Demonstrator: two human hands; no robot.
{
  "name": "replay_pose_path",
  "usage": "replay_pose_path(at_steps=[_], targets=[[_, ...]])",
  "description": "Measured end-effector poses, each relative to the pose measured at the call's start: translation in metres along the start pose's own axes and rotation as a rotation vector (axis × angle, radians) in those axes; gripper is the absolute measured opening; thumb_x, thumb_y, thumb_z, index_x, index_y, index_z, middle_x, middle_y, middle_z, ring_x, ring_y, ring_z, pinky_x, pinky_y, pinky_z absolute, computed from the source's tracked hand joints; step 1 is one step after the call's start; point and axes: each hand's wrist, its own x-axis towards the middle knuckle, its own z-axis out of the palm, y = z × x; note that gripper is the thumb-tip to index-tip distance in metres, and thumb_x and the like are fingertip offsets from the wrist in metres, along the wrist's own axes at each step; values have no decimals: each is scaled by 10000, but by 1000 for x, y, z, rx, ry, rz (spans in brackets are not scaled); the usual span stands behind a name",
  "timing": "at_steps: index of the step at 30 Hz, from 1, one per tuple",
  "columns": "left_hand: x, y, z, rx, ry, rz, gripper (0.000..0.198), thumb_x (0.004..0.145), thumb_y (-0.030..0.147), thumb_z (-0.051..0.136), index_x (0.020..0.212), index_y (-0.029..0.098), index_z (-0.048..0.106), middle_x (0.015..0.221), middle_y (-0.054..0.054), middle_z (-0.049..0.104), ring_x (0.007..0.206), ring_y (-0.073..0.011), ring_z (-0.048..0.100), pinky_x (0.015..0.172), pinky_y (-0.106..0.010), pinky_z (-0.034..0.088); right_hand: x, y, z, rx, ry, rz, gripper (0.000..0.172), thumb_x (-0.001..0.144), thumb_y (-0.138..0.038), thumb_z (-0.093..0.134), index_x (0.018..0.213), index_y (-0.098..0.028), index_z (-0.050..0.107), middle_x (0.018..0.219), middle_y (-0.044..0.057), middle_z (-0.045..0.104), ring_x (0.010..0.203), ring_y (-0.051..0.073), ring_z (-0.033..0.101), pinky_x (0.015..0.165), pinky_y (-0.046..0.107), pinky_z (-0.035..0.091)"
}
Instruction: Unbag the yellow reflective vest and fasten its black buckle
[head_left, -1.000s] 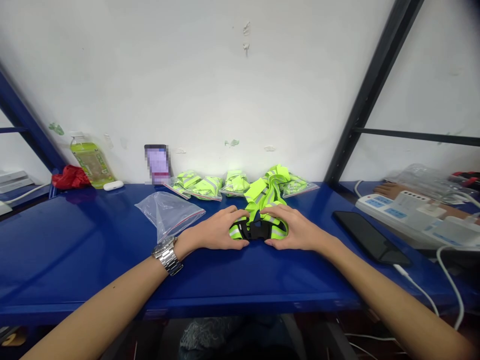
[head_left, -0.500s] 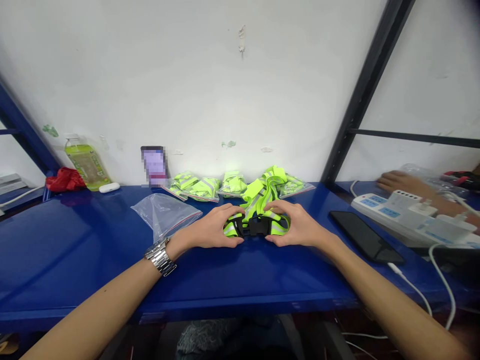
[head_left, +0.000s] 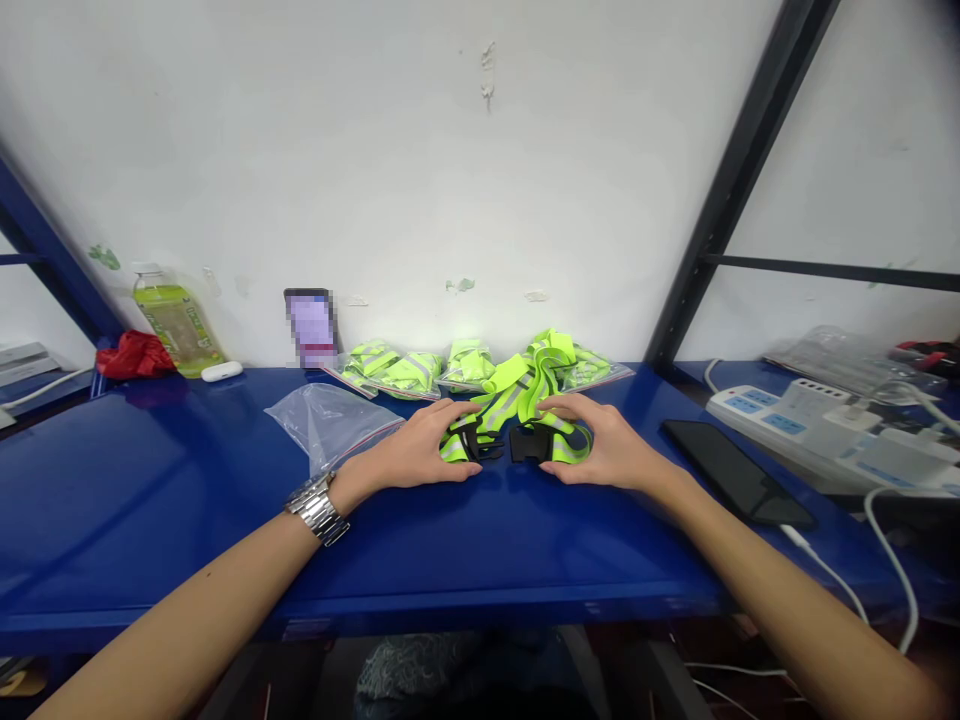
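Left hand [head_left: 409, 458] fingers pinch one black buckle half [head_left: 471, 442], right hand [head_left: 607, 447] fingers pinch the other buckle half [head_left: 528, 443]; halves apart, facing each other. Neon reflective strap [head_left: 519, 398] lies mid tabletop [head_left: 150, 500], bundle's long axis left-right, loose end trailing away toward wall. Empty zip bag [head_left: 326, 420] just left

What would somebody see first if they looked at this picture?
Probably the bright yellow-green reflective strap in the middle of the blue table, with the left hand and right hand each holding one black buckle half, slightly apart. Behind it, against the white wall, lie bagged straps, and an empty clear bag lies left of the hands.
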Motion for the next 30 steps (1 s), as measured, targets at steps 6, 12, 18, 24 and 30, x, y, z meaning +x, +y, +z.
replay_pose_path(at_steps=[6, 12, 18, 24, 30], targets=[[0, 1, 2, -9, -9, 3, 715, 766, 510, 667, 1373, 232, 411, 1297, -85, 514, 1190, -287, 494, 1011, -410, 392, 1, -3, 1, -1, -2, -22, 629, 675, -408, 772, 1234, -261, 526, 1176, 83, 607, 1028, 271, 630, 926, 468, 511], [-2, 0, 4, 6, -19, -4, 732, 760, 534, 663, 1386, 259, 401, 1308, -80, 504, 1211, -299, 471, 1012, -425, 396, 2, -7, 1, 4, -11, -47, 616, 678, -382, 769, 1231, -253, 528, 1174, 82, 609, 1043, 265, 618, 907, 432, 525], [-3, 4, 3, -8, -55, -13, 710, 785, 571, 633, 1391, 267, 423, 1237, -80, 500, 1144, -277, 506, 949, -374, 436, 3, -11, 2, -26, -37, -54, 608, 680, -347, 764, 1234, -243, 535, 1144, 81, 606, 1025, 252, 616, 898, 402, 522], [-4, 6, 4, 17, -88, 12, 735, 819, 611, 578, 1439, 284, 356, 1248, -90, 469, 1115, -264, 530, 936, -355, 438, 4, -15, 4, -83, -71, -54, 597, 699, -351, 751, 1244, -237, 537, 1073, 93, 601, 959, 260, 613, 832, 420, 534], [-3, 8, 11, 7, -99, 62, 751, 829, 598, 573, 1462, 300, 300, 1251, -92, 447, 1070, -253, 542, 900, -350, 452, 6, -17, 9, 37, -82, -70, 585, 693, -329, 760, 1223, -244, 527, 1122, 79, 604, 1016, 249, 615, 890, 398, 533]])
